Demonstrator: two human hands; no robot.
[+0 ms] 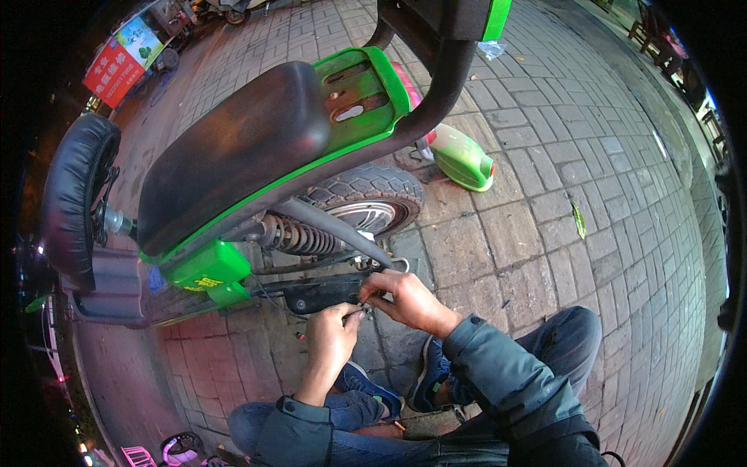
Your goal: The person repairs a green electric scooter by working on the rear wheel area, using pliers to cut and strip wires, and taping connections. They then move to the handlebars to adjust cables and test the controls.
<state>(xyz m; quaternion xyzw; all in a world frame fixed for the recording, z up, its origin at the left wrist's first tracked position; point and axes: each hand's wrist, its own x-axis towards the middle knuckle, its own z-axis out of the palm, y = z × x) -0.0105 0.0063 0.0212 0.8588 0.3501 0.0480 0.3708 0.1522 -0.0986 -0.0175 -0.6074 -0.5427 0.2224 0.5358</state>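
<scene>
A green and black electric scooter (233, 132) stands on the paving before me, its rear wheel (389, 198) and coil spring shock absorber (302, 235) facing my hands. My left hand (331, 338) is closed in a pinch beside the black swingarm cover (323, 294). Close against its fingertips, my right hand (408, 300) is closed too, the fingers bent near the cover's rear end. Something small and dark sits between the fingertips, too small to name. A thin cable (272, 300) runs down from the frame toward the left hand.
A detached-looking green fender piece with a red lamp (464, 159) is behind the wheel. My shoes (369, 389) and bent knees are below the hands. A red sign board (113, 74) stands far left; a green leaf (578, 218) lies to the right.
</scene>
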